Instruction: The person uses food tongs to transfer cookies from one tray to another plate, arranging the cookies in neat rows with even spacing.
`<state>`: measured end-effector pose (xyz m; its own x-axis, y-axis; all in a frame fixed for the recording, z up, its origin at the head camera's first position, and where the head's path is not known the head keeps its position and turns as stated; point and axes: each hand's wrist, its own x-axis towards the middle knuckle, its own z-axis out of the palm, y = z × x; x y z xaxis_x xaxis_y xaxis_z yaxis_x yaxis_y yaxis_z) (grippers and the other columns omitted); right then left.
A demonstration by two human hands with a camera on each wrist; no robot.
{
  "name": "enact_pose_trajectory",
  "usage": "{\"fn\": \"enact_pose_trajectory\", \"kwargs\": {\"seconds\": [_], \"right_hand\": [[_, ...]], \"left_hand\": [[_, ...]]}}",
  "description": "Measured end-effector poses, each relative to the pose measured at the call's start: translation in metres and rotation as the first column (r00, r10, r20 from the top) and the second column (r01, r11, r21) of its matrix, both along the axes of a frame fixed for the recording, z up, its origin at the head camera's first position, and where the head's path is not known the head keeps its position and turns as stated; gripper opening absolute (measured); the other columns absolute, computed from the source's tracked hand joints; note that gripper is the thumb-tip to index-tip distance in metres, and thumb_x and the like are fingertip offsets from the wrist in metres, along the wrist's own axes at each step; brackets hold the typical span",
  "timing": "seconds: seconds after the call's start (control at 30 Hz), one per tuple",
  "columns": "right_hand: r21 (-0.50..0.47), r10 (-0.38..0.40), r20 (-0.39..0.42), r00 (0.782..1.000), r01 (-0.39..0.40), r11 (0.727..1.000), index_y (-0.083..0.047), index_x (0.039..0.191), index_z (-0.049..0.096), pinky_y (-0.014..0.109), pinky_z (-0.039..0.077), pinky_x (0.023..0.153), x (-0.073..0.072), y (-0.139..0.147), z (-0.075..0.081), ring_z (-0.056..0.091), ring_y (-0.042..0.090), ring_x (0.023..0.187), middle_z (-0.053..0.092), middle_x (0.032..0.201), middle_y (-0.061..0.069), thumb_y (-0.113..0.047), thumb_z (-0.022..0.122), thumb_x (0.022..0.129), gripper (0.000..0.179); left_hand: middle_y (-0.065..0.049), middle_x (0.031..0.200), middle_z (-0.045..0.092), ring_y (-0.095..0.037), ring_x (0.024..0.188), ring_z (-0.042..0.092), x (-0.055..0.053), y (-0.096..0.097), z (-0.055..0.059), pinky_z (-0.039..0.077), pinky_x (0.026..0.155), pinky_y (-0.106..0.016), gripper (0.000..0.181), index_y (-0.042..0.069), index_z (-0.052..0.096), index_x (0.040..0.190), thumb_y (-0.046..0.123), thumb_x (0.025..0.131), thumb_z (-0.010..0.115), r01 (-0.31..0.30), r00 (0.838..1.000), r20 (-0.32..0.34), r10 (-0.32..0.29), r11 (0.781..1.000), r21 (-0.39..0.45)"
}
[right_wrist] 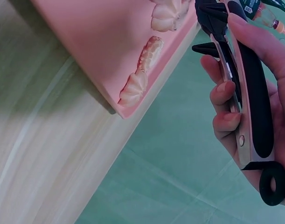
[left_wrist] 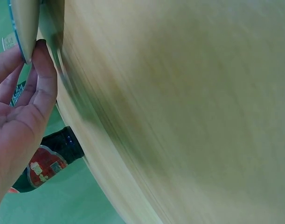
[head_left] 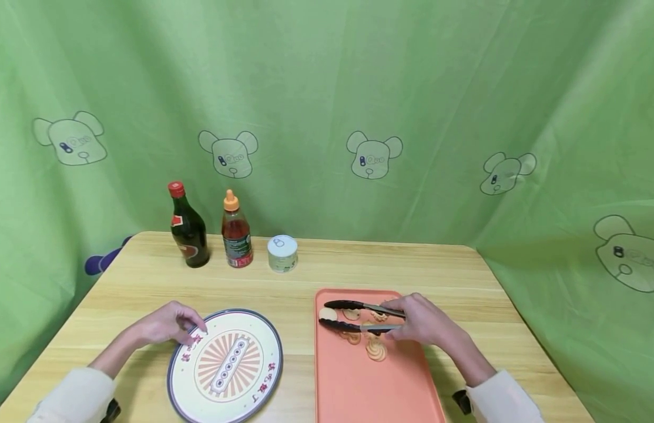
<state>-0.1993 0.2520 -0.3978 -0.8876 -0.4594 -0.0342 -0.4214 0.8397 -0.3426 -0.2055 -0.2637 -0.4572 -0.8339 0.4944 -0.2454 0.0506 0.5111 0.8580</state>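
My left hand (head_left: 165, 324) pinches the upper left rim of a round white plate (head_left: 237, 322) with a blue edge and red lettering. In the left wrist view, the plate (left_wrist: 26, 28) appears edge-on between thumb and fingers. My right hand (head_left: 424, 320) grips black-and-silver kitchen tongs (head_left: 361, 328) by the handles, their black tips parted. The tongs reach over the far part of a pink tray (head_left: 369, 388), around a pale round cookie (head_left: 328, 314). Several other cookies, including a swirled cookie (head_left: 376, 351), lie on the tray, some partly hidden by the tongs.
Behind the plate stand a dark green bottle (head_left: 191, 235) with a red cap, a sauce bottle (head_left: 237, 238) with an orange tip and a small can (head_left: 282, 254). A green curtain (head_left: 305, 88) hangs behind the wooden table (head_left: 422, 264) and along its sides.
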Motion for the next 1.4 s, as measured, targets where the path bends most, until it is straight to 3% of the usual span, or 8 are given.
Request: {"fn": "enact_pose_trajectory", "kwargs": {"seconds": [0.33,0.43,0.6,0.8,1.03,1.23,1.4], "right_hand": [[-0.032,0.037,-0.051,0.998,-0.039,0.999,-0.003,0.119,0.065,0.02,0.039,0.057,-0.004,-0.014,0.008,0.037,0.003,0.052,0.071,0.108,0.011,-0.023,0.08,0.072,0.053],[-0.031,0.058,-0.068,0.996,-0.06,0.998,-0.005,0.119,0.065,0.02,0.041,0.061,-0.006,-0.025,0.012,0.039,0.0,0.052,0.07,0.112,0.011,-0.025,0.08,0.071,0.054],[-0.066,0.082,-0.036,0.996,-0.084,0.994,-0.011,0.121,0.065,0.019,0.039,0.052,-0.01,-0.049,0.017,0.031,0.002,0.047,0.069,0.115,0.011,-0.028,0.08,0.073,0.054],[-0.064,0.102,0.017,0.995,-0.101,0.993,-0.016,0.123,0.064,0.019,0.033,0.049,-0.012,-0.084,0.021,0.033,0.003,0.049,0.069,0.116,0.007,-0.025,0.079,0.074,0.052],[-0.029,0.164,0.009,0.986,-0.163,0.986,-0.01,0.122,0.064,0.021,0.044,0.061,-0.013,-0.119,0.017,0.051,0.004,0.063,0.07,0.114,0.006,-0.025,0.078,0.075,0.051],[0.005,0.185,0.016,0.983,-0.186,0.983,-0.012,0.126,0.062,0.02,0.044,0.063,-0.012,-0.143,0.009,0.045,0.003,0.056,0.067,0.119,0.003,-0.029,0.078,0.076,0.055],[0.038,0.197,0.022,0.98,-0.198,0.979,-0.014,0.125,0.062,0.018,0.045,0.066,-0.01,-0.158,0.002,0.057,0.004,0.07,0.065,0.123,0.001,-0.03,0.079,0.075,0.056]], "left_hand": [[-0.014,0.093,0.069,-0.021,0.081,0.061,0.0,0.001,0.002,0.054,0.067,-0.025,0.031,-0.004,0.068,0.099,-0.004,0.068,0.072,0.003,1.0,-0.006,-0.003,1.0,-0.013],[-0.014,0.093,0.068,-0.021,0.081,0.061,0.0,0.001,0.002,0.054,0.066,-0.026,0.031,-0.004,0.068,0.099,-0.004,0.068,0.072,0.0,1.0,-0.006,0.0,1.0,-0.016],[-0.014,0.092,0.068,-0.02,0.081,0.06,0.0,-0.001,0.0,0.053,0.066,-0.025,0.03,-0.003,0.068,0.099,-0.003,0.069,0.072,0.002,1.0,-0.015,-0.002,1.0,-0.022],[-0.012,0.094,0.069,-0.018,0.081,0.062,0.001,-0.002,0.001,0.053,0.069,-0.024,0.029,-0.001,0.069,0.099,-0.001,0.07,0.072,-0.002,1.0,-0.027,0.001,0.999,-0.039],[-0.012,0.093,0.069,-0.016,0.079,0.061,0.0,-0.002,0.001,0.053,0.068,-0.024,0.029,-0.002,0.069,0.1,-0.001,0.071,0.072,-0.004,1.0,-0.026,0.003,0.999,-0.039],[-0.012,0.091,0.068,-0.017,0.077,0.058,0.0,-0.003,0.001,0.051,0.063,-0.023,0.03,-0.002,0.068,0.099,-0.002,0.07,0.072,0.001,0.999,-0.04,-0.002,1.0,-0.028],[-0.013,0.091,0.068,-0.017,0.077,0.058,0.0,-0.003,0.0,0.051,0.064,-0.023,0.03,-0.002,0.068,0.1,-0.002,0.07,0.071,0.002,0.999,-0.042,-0.003,1.0,-0.021]]}}
